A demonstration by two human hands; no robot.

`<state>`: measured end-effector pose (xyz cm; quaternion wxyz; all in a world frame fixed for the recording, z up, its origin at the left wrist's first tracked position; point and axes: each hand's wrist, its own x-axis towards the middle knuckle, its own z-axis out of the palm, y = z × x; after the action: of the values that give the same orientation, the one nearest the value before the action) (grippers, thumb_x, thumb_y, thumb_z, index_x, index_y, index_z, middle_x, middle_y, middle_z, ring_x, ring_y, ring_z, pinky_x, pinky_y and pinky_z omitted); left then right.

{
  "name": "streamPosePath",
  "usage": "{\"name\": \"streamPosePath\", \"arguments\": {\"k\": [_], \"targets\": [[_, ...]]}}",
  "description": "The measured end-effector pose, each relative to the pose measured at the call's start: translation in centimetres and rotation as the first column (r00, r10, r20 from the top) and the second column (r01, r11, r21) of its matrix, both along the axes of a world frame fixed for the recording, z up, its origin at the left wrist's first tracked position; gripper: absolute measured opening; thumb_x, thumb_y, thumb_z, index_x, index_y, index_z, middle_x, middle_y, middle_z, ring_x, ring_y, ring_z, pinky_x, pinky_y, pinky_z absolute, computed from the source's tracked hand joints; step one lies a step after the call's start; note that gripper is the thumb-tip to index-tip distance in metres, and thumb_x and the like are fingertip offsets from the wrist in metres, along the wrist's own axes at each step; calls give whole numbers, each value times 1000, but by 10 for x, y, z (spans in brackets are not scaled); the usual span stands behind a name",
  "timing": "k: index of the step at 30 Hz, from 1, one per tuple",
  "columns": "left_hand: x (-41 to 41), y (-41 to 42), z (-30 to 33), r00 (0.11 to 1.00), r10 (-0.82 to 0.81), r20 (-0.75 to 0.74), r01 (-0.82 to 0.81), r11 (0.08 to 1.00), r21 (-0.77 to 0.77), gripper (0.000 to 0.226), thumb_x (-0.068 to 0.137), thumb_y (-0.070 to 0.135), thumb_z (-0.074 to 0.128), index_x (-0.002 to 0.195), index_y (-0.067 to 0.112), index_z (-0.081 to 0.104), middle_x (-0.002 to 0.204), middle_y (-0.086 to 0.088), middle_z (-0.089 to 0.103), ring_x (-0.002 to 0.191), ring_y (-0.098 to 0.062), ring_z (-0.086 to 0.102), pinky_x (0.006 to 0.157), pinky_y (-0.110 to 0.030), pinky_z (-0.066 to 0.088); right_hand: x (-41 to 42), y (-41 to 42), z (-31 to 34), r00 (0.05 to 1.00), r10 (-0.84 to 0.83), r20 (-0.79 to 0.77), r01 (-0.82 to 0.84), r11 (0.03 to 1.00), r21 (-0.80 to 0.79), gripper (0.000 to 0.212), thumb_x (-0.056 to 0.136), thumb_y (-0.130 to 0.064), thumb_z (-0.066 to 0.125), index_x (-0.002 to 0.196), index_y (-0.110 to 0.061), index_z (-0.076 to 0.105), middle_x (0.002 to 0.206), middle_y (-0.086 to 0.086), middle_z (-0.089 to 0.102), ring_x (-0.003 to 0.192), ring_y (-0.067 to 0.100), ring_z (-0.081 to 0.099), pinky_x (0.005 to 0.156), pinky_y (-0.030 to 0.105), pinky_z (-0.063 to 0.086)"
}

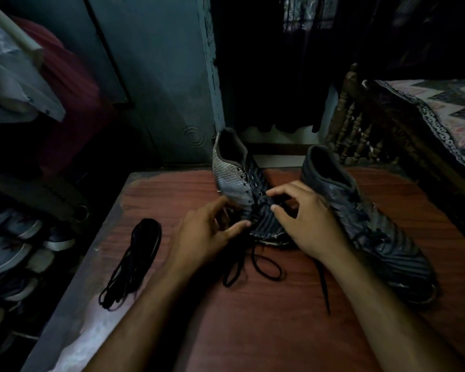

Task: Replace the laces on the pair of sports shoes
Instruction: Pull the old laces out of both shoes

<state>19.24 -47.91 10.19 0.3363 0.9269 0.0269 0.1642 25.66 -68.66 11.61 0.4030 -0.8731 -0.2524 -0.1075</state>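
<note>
Both hands work at the left shoe [235, 181] on the table [279, 318]. The right hand [306, 218] pinches its black lace [255, 261] with curled fingers; the left hand [207, 232] rests half open on the toe. A spare lace bundle [134, 261] lies left.

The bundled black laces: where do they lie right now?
In the head view the bundled black laces lie loose on the wooden table, near its left edge, left of the left hand and the striped shoe, touching neither.
</note>
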Motion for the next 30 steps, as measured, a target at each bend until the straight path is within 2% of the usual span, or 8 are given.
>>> {"name": "streamPosePath", "arguments": {"k": [6, 11, 15, 20, 24, 27, 29, 30], "targets": [[2, -12, -2, 991, -119, 59, 115, 991, 72, 42, 87, 59, 64, 123, 38, 66, 103, 22, 49, 98, -4, 59, 86, -41, 53, 2, 3, -5, 999, 2, -38, -2, 1000, -11, 22, 87, -20, 75, 108, -25, 72, 106, -11, 60, 102, 8, 57, 89, 27, 48], [7, -13, -5, 992, -44, 122, 50, 997, -52, 5, 96, 20, 69, 90, 21, 70, 89, 11, 55, 81, -8, 56, 73, -29, 46, 1, 4, -7, 996, -15, -83, 15, 1000, 6, 26, 83, -24, 79, 108, -26, 71, 105, -10, 59, 99, 7, 56, 85, 24, 47], [4, -14, -3, 997, 71, 41, -52, 931, -362, 20, 97, 21, 58, 77, 24, 56, 84, 11, 56, 80, -10, 56, 73, -30, 44, 2, 4, -9, 994, -14, -110, 18, 999, 34, 29, 81, -26, 81, 108, -29, 70, 100, -16, 57, 95, 1, 55, 79, 16, 43], [2, -9, 3, 995, 100, 27, -79, 907, -414, 33, 95, 29, 45, 70, 7, 46, 74, 1, 50, 71, -11, 49, 67, -32, 36, 1, 7, -10, 994, -7, -108, 11, 999, 36, 32, 82, -26, 80, 113, -28, 69, 98, -18, 54, 96, -1, 54, 77, 14, 43], [2, -2, 1, 991, 131, 6, -98, 767, -634, 25, 78, 44, 46, 62, 25, 44, 70, -2, 47, 69, -16, 43, 68, -38, 34, 1, 6, -12, 994, -28, -108, 33, 999, 44, 39, 83, -25, 79, 119, -30, 65, 100, -17, 50, 96, -1, 53, 75, 7, 38], [0, -4, 3, 994, 111, -12, -91, 749, -657, 29, 78, 45, 49, 61, 24, 40, 66, -1, 43, 65, -18, 41, 64, -43, 35, 0, 6, -12, 995, -16, -94, 20, 999, 33, 34, 84, -27, 78, 116, -31, 67, 104, -14, 51, 98, -1, 53, 78, 13, 40], [0, -7, 3, 991, 135, 16, -104, 828, -551, 30, 85, 37, 56, 67, 17, 44, 63, 0, 52, 58, -22, 49, 57, -50, 43, 1, 5, -13, 996, -14, -91, 17, 999, 31, 32, 83, -26, 78, 113, -30, 68, 105, -12, 52, 98, 0, 53, 79, 15, 41], [0, -9, 4, 985, 162, 58, -121, 889, -441, 22, 88, 32, 61, 73, 18, 53, 68, 4, 61, 61, -21, 59, 59, -42, 49, 2, 5, -13, 996, -15, -89, 18, 999, 28, 31, 83, -25, 79, 112, -30, 69, 105, -12, 52, 98, 0, 53, 79, 15, 40]]}}
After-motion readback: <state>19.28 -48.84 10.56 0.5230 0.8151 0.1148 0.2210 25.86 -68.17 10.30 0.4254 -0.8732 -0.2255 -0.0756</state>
